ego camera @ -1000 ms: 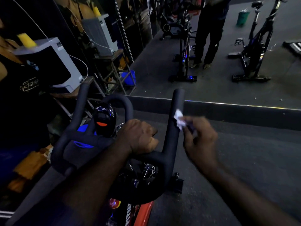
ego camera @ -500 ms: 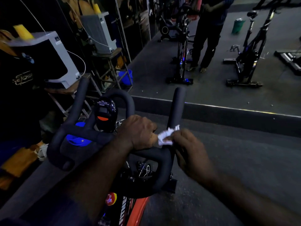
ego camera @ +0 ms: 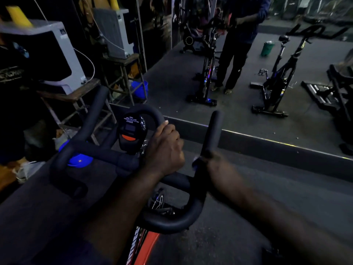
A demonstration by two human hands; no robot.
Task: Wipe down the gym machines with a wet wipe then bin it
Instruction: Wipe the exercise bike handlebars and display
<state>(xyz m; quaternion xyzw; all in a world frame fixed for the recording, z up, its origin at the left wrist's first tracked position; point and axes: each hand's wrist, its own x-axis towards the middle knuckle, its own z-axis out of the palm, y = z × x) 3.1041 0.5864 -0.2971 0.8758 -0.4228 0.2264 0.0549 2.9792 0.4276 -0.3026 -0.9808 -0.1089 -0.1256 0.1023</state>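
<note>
Your right hand [ego camera: 217,167], clutching the wipe [ego camera: 194,161], has slid down the horn [ego camera: 214,129] to its bend. Your left hand [ego camera: 164,150] grips the loop [ego camera: 152,113]. Horn likely wiped.

Motion-blurred right hand [ego camera: 219,169], wet wipe [ego camera: 195,161] almost wholly beneath it.

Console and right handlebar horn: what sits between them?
The left hand, gripping the centre loop, sits between the console and the right horn; the head view shows it.
</note>
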